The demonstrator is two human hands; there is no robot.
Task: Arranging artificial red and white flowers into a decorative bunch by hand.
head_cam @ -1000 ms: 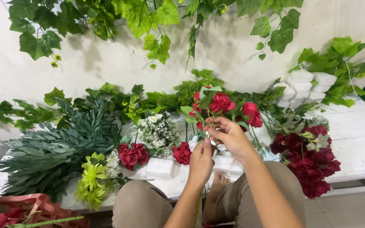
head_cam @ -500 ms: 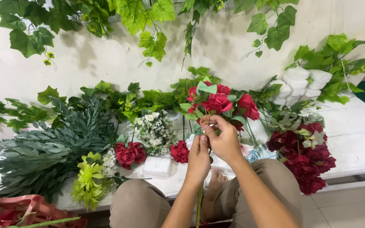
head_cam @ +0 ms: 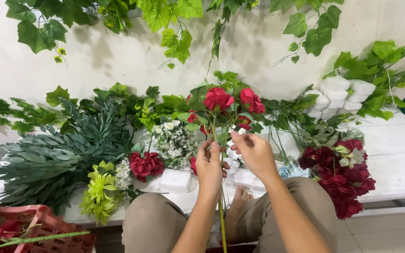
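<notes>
Between the person's knees and the white table edge (head_cam: 390, 140), in the head view, the left hand (head_cam: 209, 168) pinches the thin green stem of an artificial red rose spray (head_cam: 226, 105), fingers pressed together around it; the right hand (head_cam: 255, 152) sits just right of it, fingertips curled at the leaves. The spray looks light, its stem springy, its cloth petals soft, so the bare stem below the fingers seems the best hold. Its long axis runs upright, blooms above the fingers and pointing away, stem end toward the floor.

Floral workshop, artificial flowers (head_cam: 333, 168), greenery (head_cam: 57, 159), foam blocks (head_cam: 341, 91), white bench (head_cam: 394, 154)
</notes>
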